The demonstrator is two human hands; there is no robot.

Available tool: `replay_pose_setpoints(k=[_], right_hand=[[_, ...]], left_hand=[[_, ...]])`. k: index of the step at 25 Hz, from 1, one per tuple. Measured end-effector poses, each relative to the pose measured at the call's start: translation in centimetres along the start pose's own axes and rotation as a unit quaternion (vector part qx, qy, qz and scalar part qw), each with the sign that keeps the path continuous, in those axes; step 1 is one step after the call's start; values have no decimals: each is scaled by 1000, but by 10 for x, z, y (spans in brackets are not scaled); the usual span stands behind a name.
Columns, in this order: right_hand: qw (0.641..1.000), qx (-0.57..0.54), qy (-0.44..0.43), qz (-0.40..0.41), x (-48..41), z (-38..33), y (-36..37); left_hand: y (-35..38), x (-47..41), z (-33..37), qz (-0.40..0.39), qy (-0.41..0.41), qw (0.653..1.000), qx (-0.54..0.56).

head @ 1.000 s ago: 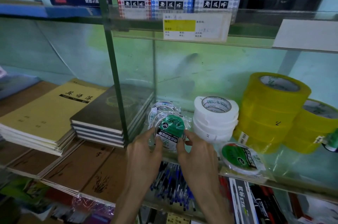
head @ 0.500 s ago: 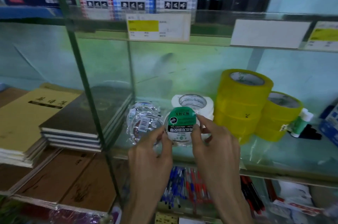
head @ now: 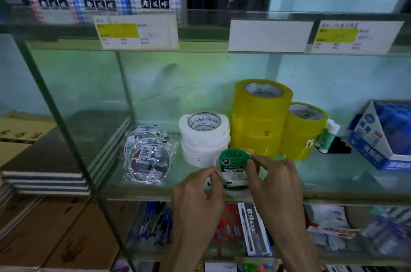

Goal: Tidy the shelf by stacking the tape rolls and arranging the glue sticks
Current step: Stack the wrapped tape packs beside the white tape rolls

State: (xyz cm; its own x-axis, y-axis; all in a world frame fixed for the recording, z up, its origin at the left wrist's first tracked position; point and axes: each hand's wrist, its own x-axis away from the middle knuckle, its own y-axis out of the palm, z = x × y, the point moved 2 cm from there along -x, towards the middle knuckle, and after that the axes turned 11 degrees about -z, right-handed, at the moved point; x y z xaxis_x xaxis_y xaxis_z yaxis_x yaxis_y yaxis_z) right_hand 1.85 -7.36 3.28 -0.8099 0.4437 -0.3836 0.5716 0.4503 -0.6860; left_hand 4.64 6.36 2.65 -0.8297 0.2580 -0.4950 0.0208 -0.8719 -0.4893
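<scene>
Left hand (head: 198, 191) and right hand (head: 273, 182) pinch a green-labelled tape roll (head: 234, 168) just before the white tape stack (head: 203, 138).

Shelf glass (head: 333, 175) lies free beside blue box (head: 375, 151); yellow rolls (head: 260, 125) block behind.

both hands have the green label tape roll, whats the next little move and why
Probably tip the green-label tape roll flat and set it on the glass shelf in front of the white tape stack: the left hand and right hand pinch it tilted up, while that stack and the yellow tape rolls lie flat.
</scene>
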Motion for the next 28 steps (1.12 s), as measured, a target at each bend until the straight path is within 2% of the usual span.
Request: replay_pose_setpoints(k=[11,14,18,22,25,28], right_hand=[[997,59,18,-43,7,-2,9],[998,56,-6,-9,4,0,12],[994,-16,-88,68,14,-37,25],[982,-103,-157,-28,27,-84,65],[976,-102,-141,-130,20,-94,91],[976,-73,-122,-165,14,-92,108]], left_hand=[[9,5,-15,-15,-4,999,-31],[3,8,-18,-17,-10,1000,-20],[-36,3,-37,62,-74,995,-24],[-78,-6,-64,124,-119,980,-100],[-92,-5,-78,127,-150,975,-105],[-100,-2,-86,123,-166,974,-90]])
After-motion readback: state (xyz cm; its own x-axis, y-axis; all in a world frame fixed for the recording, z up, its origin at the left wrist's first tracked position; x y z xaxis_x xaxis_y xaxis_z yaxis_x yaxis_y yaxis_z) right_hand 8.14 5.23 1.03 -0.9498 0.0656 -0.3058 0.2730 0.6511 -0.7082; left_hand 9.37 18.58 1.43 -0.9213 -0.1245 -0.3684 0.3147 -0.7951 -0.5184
